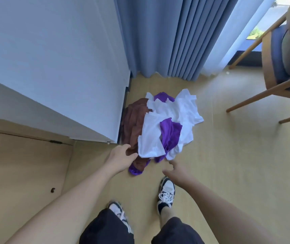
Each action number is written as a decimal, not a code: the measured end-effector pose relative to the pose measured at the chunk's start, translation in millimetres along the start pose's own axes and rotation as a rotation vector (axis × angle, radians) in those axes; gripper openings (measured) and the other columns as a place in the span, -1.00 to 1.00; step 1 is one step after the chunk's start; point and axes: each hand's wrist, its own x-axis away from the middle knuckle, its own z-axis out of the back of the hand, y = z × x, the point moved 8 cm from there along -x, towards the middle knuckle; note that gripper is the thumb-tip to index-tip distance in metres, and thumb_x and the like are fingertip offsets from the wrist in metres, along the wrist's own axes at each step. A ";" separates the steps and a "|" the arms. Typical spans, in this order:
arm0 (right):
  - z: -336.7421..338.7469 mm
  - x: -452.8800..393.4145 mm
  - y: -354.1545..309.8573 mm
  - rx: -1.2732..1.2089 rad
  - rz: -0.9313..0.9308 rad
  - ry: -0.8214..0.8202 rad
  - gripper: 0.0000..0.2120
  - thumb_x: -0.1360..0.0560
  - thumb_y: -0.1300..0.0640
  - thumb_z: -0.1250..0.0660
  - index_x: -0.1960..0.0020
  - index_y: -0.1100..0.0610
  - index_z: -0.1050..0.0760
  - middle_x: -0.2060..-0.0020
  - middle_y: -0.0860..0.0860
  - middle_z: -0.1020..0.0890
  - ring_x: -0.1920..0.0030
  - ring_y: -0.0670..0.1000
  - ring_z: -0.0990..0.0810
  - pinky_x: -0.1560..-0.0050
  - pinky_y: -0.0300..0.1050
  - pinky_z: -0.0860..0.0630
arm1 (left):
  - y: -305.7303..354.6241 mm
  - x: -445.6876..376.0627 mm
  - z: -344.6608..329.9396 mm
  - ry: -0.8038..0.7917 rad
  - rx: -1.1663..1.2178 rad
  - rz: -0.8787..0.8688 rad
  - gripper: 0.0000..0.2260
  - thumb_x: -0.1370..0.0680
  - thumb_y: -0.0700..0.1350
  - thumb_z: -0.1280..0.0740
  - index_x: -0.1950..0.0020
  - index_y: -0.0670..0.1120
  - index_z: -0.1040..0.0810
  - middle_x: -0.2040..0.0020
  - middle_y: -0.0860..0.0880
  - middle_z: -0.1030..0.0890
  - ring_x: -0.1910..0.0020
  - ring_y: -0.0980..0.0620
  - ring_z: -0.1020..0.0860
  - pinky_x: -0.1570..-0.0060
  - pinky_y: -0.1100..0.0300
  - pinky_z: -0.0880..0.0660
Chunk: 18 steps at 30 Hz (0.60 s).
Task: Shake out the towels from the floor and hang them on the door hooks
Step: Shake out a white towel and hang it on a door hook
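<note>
A pile of towels [160,127], white, purple and brown, lies on the wooden floor [219,155] at 12 o'clock from the feet. The left hand [121,157] reaches its near edge, fingers half curled, holding nothing. The right hand [174,170] hangs loose and open at 1 o'clock, just short of the pile.

- Towels in mid-frame: white [172,111], purple [171,132], brown [133,120].
- Curtain [158,36] at top: grey-blue.
- Floor [228,155]: pale wood.
- Shoes [166,191] at bottom: white and black.
</note>
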 end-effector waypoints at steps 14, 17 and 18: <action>-80.3 -308.4 97.1 -0.006 -0.197 -0.018 -0.50 -0.57 0.05 -0.30 -0.47 0.15 -0.34 -0.14 0.16 -0.62 -0.06 0.10 -0.61 0.00 -0.09 -0.50 | -129.6 -288.4 -173.1 -0.125 0.443 0.346 -0.60 -0.57 0.05 -0.40 -0.39 0.02 -0.49 -0.29 0.00 -0.54 -0.24 -0.02 -0.53 -0.27 0.02 -0.50; -96.2 -364.6 124.7 0.008 -0.211 0.051 -0.43 -0.55 0.05 -0.30 -0.52 0.14 -0.29 -0.20 0.14 -0.58 -0.12 0.12 -0.58 -0.04 -0.08 -0.49 | -147.3 -324.6 -216.4 -0.193 0.728 0.479 -0.82 -0.60 0.02 -0.37 -0.17 0.02 -0.54 -0.18 -0.02 -0.58 -0.16 -0.06 -0.57 -0.20 -0.03 -0.56; -101.5 -379.4 131.4 -0.003 -0.204 0.072 -0.42 -0.55 0.07 -0.30 -0.53 0.14 -0.27 -0.26 0.14 -0.54 -0.15 0.13 -0.57 -0.07 -0.09 -0.46 | -152.9 -334.9 -228.1 -0.190 0.749 0.487 -0.87 -0.61 0.01 -0.37 -0.12 0.03 -0.54 -0.15 -0.01 -0.59 -0.13 -0.04 -0.58 -0.18 -0.02 -0.56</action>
